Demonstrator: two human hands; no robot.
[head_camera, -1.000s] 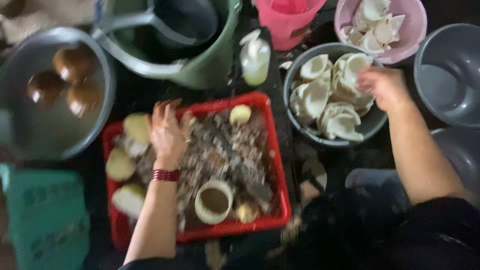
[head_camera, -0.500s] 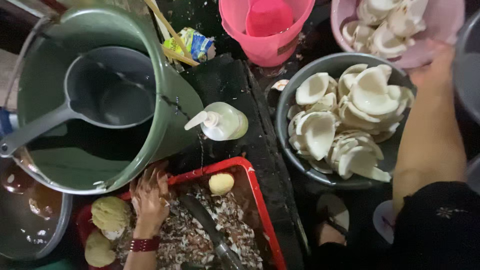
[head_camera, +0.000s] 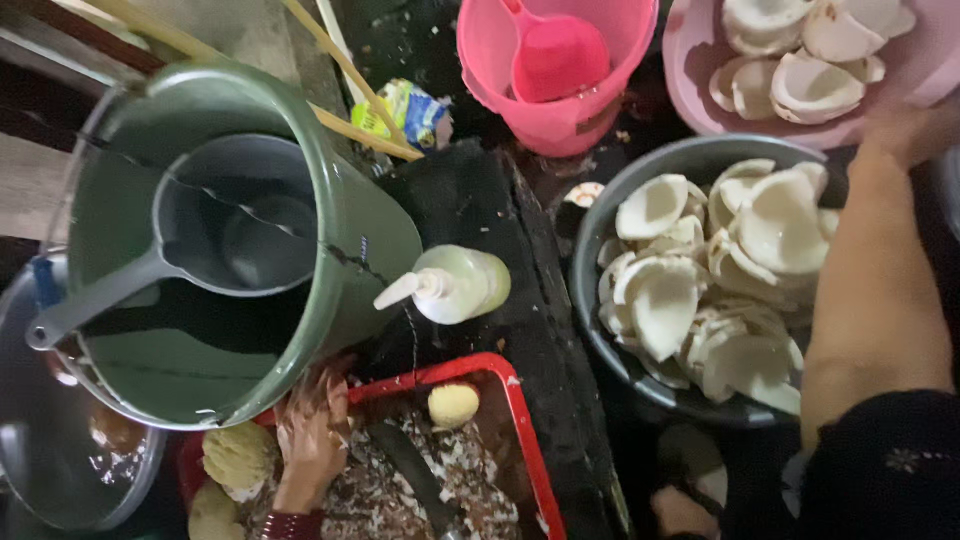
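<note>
The dark, wet ground (head_camera: 480, 210) carries everything here — tubs, baskets and scraps set close together. A large green plastic bucket (head_camera: 360, 230) stands at the left, touching a red plastic crate (head_camera: 525, 450) below it. A pale pump bottle (head_camera: 455, 285) lies on its side just beside the bucket. A grey round basin (head_camera: 600, 330) of white coconut pieces sits at the right, with a pink plastic pail (head_camera: 545, 120) and a pink bowl (head_camera: 690, 60) above it. A crumpled yellow-and-blue wrapper (head_camera: 410, 112) lies near the pail — 1 metal pan (head_camera: 60, 470) sits at the lower left.
</note>
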